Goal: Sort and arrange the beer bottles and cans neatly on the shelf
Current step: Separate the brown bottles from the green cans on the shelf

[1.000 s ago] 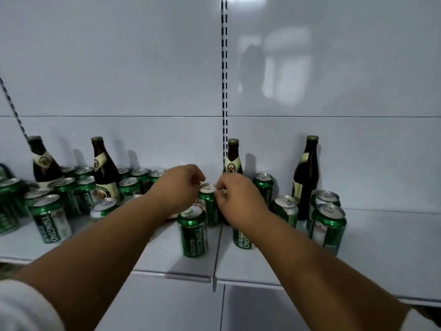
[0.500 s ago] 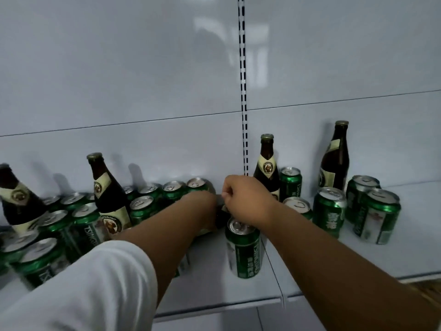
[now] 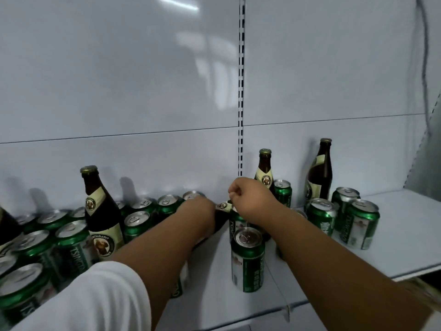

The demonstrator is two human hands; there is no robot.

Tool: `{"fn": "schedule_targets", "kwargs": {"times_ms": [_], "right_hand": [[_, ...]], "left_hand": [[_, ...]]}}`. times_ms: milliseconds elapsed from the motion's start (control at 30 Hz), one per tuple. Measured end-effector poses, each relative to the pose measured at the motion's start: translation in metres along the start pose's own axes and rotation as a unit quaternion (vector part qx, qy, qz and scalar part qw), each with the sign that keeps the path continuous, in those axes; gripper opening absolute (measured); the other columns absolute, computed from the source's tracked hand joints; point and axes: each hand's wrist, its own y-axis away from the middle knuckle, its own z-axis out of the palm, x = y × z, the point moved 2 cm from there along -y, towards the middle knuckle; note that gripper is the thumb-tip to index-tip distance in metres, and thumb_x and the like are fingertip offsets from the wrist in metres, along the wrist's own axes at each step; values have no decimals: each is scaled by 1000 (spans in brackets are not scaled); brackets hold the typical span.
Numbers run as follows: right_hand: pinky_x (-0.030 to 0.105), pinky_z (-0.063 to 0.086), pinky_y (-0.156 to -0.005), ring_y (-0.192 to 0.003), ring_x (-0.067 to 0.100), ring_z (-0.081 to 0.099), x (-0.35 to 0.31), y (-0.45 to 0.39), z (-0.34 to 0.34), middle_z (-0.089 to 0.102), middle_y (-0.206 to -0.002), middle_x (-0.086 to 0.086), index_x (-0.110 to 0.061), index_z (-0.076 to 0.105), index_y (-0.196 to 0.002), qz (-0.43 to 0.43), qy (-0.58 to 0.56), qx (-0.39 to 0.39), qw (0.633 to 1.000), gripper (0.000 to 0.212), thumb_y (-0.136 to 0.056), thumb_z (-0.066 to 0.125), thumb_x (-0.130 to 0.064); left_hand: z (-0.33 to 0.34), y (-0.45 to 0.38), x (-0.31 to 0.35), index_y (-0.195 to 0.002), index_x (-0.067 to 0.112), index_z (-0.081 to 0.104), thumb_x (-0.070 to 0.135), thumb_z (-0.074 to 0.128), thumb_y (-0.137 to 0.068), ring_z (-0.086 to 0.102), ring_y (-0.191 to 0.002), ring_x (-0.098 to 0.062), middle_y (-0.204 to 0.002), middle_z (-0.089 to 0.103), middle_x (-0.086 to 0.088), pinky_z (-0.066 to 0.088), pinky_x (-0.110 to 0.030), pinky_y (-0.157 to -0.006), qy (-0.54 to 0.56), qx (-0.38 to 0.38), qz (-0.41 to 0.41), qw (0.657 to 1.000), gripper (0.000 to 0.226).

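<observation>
My left hand (image 3: 199, 212) and my right hand (image 3: 249, 199) meet over the middle of the white shelf (image 3: 396, 249). Between them is a dark brown beer bottle (image 3: 220, 219) with a cream neck label; it looks tilted. My left hand wraps its body, fingers hidden behind it. The curled fingers of my right hand hold its top. A green can (image 3: 248, 261) stands just in front, another green can (image 3: 235, 223) behind it. Three more brown bottles stand upright: one on the left (image 3: 101, 216), one behind my right hand (image 3: 265, 173), one further right (image 3: 320, 170).
Several green cans crowd the left of the shelf (image 3: 71, 244). More cans stand in a cluster on the right (image 3: 360, 225). A slotted upright strip (image 3: 241, 91) runs up the white back panel. The shelf's front edge is close below my forearms.
The view has swung right and tilted. Both hands stayed together at the shelf's middle, and a dark bottle with its neck label now shows between them.
</observation>
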Motion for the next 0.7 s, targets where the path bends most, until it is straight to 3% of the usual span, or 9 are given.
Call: {"fn": "schedule_targets", "kwargs": {"times_ms": [133,233,333,400,500,600,700], "right_hand": [[24,41,-82,-104,22,58,-10,-11,4,56,-123,9,-11,57,-126,-17,33,26,999,29,-99,50,-19],[31,46,-88,-102,29,59,-24,-15,6,44,-131,10,-11,53,-131,-43,58,77,994,33,-99,48,-20],[37,49,-91,-107,31,60,-38,-21,3,38,-139,12,-15,40,-142,-56,40,133,989,44,-99,48,-21],[35,47,-90,-112,30,58,-45,-27,0,48,-136,12,-15,37,-145,-42,31,125,991,46,-100,48,-23],[32,45,-87,-110,27,58,-52,-33,-4,61,-124,10,-14,46,-139,-29,11,118,993,41,-99,52,-23],[34,49,-82,-100,25,61,-62,-31,-1,63,-112,7,-16,49,-130,-42,2,124,991,34,-97,56,-24],[37,50,-84,-100,24,60,-70,-30,6,62,-114,5,-18,52,-125,-80,39,128,988,30,-96,58,-24]], "left_hand": [[-10,7,-15,-103,16,65,36,71,-72,64,-90,-26,-99,66,-7,55,-33,-75,94,41,-22,995,37],[-12,14,-28,-100,19,60,35,76,-64,63,-81,-21,-95,64,-3,53,-31,-67,194,63,-41,978,42],[-11,23,-36,-111,20,55,33,79,-68,61,-87,-18,-102,60,0,52,-31,-71,267,79,-37,960,51],[-14,28,-37,-115,20,53,32,80,-70,59,-91,-19,-106,60,1,51,-31,-73,283,90,-25,954,54],[-17,31,-36,-115,19,52,34,81,-71,58,-95,-21,-106,59,1,51,-34,-76,287,96,-24,953,55],[-18,30,-35,-109,18,50,35,83,-70,57,-92,-20,-102,59,1,46,-31,-71,282,96,-33,954,54],[-14,28,-35,-105,18,46,36,85,-68,57,-89,-20,-99,59,-1,46,-31,-68,296,87,-50,950,57]]}}
